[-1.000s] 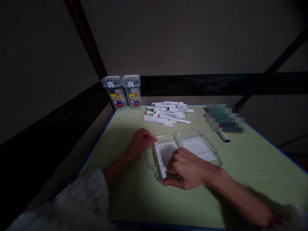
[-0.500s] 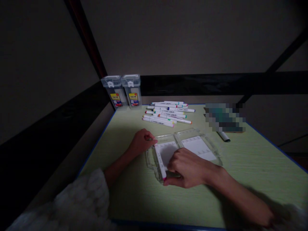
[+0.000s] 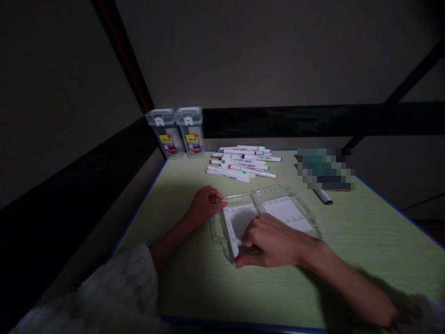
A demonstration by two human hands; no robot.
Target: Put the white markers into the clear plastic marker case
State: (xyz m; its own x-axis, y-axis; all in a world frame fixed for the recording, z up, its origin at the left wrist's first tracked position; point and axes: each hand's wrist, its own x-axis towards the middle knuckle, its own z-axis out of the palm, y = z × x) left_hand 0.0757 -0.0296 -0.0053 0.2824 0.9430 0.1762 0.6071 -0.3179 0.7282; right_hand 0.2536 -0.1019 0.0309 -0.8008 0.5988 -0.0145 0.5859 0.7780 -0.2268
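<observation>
Marker [image 3: 230,232] sinks lower into the open case [image 3: 239,198]

Since the earlier frame its body has dropped between left hand [image 3: 205,204] and right hand [image 3: 269,241], so it now seems nearly seated along the case's edge. The left hand pinches its far end; the right, fingers curled, has its thumb at the pink cap [image 3: 236,258], its grip hidden. Loose pens [image 3: 245,162] lie beyond both.

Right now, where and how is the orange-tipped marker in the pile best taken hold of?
Probably near its right end, pinched across the barrel from the near right: the orange-tipped marker lies lengthwise left to right, that end jutting past the markers beside it.
</observation>
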